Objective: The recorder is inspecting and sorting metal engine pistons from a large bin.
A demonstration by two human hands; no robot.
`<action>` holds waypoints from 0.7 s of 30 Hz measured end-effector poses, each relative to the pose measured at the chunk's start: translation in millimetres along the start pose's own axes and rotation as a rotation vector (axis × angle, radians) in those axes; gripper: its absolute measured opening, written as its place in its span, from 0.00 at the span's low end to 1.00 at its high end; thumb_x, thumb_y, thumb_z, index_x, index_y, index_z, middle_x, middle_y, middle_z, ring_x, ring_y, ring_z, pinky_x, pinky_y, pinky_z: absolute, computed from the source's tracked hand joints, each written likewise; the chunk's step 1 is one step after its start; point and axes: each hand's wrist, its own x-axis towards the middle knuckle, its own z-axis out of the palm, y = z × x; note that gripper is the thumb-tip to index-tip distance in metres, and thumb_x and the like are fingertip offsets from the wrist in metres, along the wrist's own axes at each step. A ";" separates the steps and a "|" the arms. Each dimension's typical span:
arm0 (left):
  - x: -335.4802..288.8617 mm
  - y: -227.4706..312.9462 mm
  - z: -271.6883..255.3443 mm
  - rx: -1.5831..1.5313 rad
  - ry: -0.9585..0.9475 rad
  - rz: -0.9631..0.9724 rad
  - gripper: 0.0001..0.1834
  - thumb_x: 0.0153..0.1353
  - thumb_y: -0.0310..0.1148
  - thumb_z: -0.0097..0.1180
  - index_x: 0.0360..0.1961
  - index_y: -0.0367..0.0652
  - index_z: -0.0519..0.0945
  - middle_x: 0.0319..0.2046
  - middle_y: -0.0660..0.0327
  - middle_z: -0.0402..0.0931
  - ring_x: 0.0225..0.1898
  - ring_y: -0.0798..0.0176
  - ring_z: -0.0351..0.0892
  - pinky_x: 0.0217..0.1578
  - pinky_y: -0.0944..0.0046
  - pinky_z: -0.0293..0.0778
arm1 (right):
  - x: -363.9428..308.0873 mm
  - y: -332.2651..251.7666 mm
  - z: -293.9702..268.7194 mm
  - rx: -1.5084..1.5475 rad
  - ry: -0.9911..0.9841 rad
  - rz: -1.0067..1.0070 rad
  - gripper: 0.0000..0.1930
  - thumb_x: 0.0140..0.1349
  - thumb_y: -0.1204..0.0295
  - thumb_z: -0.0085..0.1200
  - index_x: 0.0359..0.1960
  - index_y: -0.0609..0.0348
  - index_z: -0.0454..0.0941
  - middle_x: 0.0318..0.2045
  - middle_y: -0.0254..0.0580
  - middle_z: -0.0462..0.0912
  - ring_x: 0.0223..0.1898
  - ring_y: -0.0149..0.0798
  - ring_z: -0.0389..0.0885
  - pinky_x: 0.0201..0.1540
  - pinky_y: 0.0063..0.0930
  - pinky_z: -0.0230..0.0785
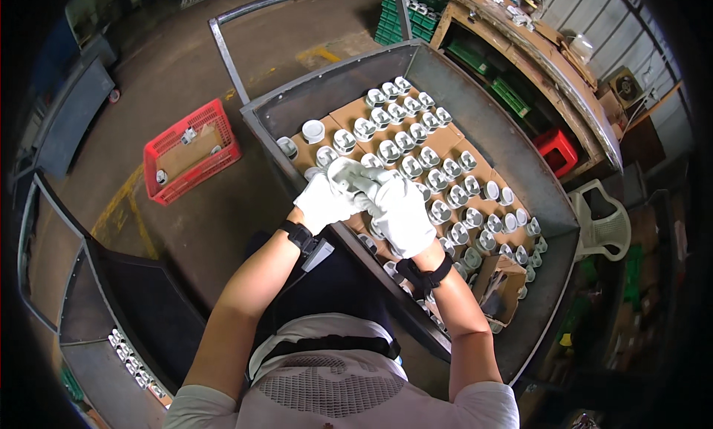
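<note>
Both my hands wear white gloves and meet over the near side of a grey metal cart point(334, 78). A pale metal piston point(342, 172) is gripped in my left hand point(324, 202), its hollow side facing up. The fingers of my right hand point(401, 215) are bent against the same piston, partly hiding it. Beneath and beyond my hands, many similar pistons point(404, 141) stand in rows on brown cardboard point(445, 139) inside the cart. One piston point(313, 130) near the cart's left corner shows a flat round top.
An open cardboard box point(505, 277) sits in the cart's right end. On the floor at left is a red plastic crate point(229, 141) with a few parts. A white chair point(605, 225) and a wooden workbench point(535, 50) stand beyond the cart. Another metal cart point(93, 355) is at lower left.
</note>
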 end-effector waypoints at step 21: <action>26.4 15.5 17.6 0.025 -0.243 0.052 0.27 0.51 0.34 0.71 0.52 0.40 0.78 0.46 0.56 0.81 0.48 0.59 0.80 0.52 0.62 0.74 | -36.5 -28.3 -52.3 -0.106 0.079 0.144 0.17 0.59 0.74 0.59 0.52 0.52 0.82 0.46 0.39 0.83 0.44 0.47 0.82 0.48 0.34 0.74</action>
